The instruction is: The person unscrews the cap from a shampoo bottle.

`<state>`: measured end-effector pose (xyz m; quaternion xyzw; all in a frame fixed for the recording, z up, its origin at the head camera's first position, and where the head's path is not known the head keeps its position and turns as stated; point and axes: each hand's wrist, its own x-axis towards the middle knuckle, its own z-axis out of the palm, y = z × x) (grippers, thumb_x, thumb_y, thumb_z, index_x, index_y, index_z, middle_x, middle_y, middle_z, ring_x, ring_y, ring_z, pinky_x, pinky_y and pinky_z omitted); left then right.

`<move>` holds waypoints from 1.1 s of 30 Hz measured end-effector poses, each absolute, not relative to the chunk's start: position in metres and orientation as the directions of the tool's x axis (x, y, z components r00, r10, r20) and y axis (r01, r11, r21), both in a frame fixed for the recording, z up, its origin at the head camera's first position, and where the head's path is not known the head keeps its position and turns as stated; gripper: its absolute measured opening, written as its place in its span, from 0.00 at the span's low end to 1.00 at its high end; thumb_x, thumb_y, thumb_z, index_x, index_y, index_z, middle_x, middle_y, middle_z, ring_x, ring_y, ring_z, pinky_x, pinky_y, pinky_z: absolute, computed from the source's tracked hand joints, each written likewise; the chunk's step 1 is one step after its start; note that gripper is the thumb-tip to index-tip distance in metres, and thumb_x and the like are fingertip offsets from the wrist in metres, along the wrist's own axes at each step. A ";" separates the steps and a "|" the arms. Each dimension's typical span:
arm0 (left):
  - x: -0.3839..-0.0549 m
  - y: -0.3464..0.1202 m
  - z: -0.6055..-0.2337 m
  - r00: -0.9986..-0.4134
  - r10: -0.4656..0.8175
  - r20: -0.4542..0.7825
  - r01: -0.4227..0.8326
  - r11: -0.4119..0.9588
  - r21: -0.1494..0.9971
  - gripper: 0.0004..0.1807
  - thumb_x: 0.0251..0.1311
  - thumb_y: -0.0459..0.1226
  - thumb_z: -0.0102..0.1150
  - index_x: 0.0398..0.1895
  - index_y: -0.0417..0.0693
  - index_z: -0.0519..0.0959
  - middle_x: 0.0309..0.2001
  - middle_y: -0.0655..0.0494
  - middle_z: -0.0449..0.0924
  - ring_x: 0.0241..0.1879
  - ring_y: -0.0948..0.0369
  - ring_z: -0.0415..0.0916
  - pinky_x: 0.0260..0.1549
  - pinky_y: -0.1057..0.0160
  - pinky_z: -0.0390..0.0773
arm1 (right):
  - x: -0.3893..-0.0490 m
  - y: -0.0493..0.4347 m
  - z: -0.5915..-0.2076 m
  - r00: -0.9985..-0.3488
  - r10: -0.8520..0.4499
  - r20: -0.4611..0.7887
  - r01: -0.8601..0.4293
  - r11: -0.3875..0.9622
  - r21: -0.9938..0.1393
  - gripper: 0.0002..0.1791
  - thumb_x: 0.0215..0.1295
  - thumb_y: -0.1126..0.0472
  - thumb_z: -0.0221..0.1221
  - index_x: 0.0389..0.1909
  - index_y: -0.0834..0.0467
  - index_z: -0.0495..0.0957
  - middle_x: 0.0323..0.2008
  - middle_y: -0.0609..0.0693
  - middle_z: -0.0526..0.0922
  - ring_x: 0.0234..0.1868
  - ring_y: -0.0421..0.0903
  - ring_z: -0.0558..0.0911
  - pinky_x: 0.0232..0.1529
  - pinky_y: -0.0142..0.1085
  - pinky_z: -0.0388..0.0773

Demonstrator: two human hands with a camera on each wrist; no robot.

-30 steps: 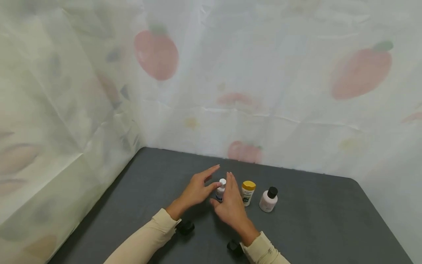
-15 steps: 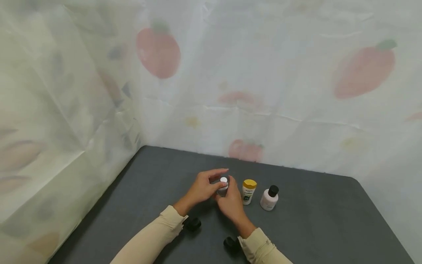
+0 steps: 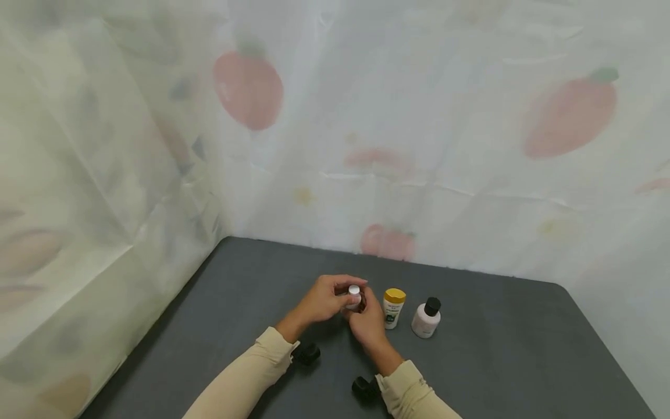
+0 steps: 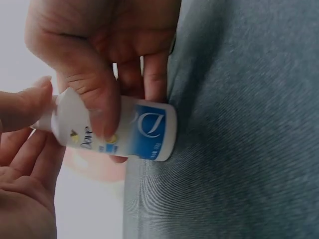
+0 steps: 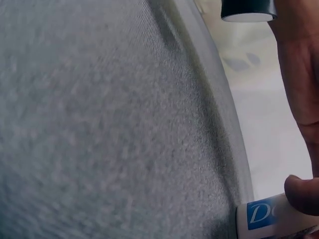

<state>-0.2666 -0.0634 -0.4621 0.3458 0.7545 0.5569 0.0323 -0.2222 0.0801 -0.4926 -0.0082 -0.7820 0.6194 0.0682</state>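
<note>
A small white Dove lotion bottle (image 4: pixel 151 124) with a blue-and-white label stands between my hands at the middle of the table. My right hand (image 3: pixel 369 322) grips its body, the thumb lying across the label side in the left wrist view. Higher up, my left hand (image 3: pixel 323 298) pinches the white cap (image 4: pixel 45 113) between thumb and fingers. In the right wrist view only the lower part of the bottle shows, with a thumb on it. Whether its base touches the table is hard to tell.
Right of the hands stand a white bottle with a yellow cap (image 3: pixel 393 307) and a pale pink bottle with a black cap (image 3: pixel 426 320). Both are on the dark grey table (image 3: pixel 497 361). A white curtain (image 3: pixel 460 128) with fruit prints hangs behind and at left.
Both hands have closed in on the lotion bottle. The right hand, flat and upright before, now grips the body, and the left has come onto the cap. The other bottles have not moved.
</note>
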 end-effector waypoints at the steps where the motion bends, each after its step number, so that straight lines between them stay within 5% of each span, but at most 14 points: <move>1: -0.267 -0.064 -0.462 -0.759 0.562 0.330 0.483 0.146 0.863 0.18 0.71 0.31 0.64 0.62 0.42 0.83 0.61 0.42 0.84 0.60 0.47 0.84 0.57 0.64 0.84 | -0.223 0.080 -0.493 -0.991 0.099 0.092 -0.067 0.234 -0.970 0.29 0.61 0.72 0.66 0.65 0.60 0.76 0.58 0.60 0.85 0.54 0.52 0.85 0.47 0.36 0.82; 14: -0.268 -0.068 -0.456 -0.785 0.529 0.322 0.464 0.158 0.871 0.12 0.69 0.30 0.65 0.54 0.43 0.87 0.53 0.44 0.88 0.51 0.52 0.88 0.48 0.68 0.85 | -0.222 0.079 -0.494 -0.988 0.078 0.131 -0.106 0.266 -0.958 0.27 0.61 0.70 0.69 0.62 0.63 0.79 0.58 0.62 0.85 0.54 0.55 0.87 0.50 0.44 0.86; 24: -0.260 -0.074 -0.434 -0.787 0.528 0.319 0.446 0.131 0.885 0.11 0.67 0.30 0.67 0.51 0.44 0.89 0.54 0.44 0.88 0.49 0.61 0.87 0.47 0.67 0.86 | -0.213 0.084 -0.476 -0.971 -0.002 0.237 -0.222 0.362 -0.906 0.22 0.65 0.65 0.69 0.60 0.60 0.80 0.54 0.59 0.87 0.49 0.51 0.86 0.46 0.36 0.86; 33: -0.242 -0.077 -0.401 -0.775 0.569 0.276 0.442 0.174 0.880 0.11 0.65 0.31 0.69 0.49 0.46 0.89 0.52 0.48 0.89 0.47 0.59 0.88 0.44 0.67 0.87 | -0.193 0.095 -0.451 -0.951 -0.097 0.292 -0.308 0.288 -0.907 0.22 0.62 0.70 0.71 0.57 0.59 0.82 0.50 0.56 0.88 0.49 0.50 0.88 0.45 0.32 0.86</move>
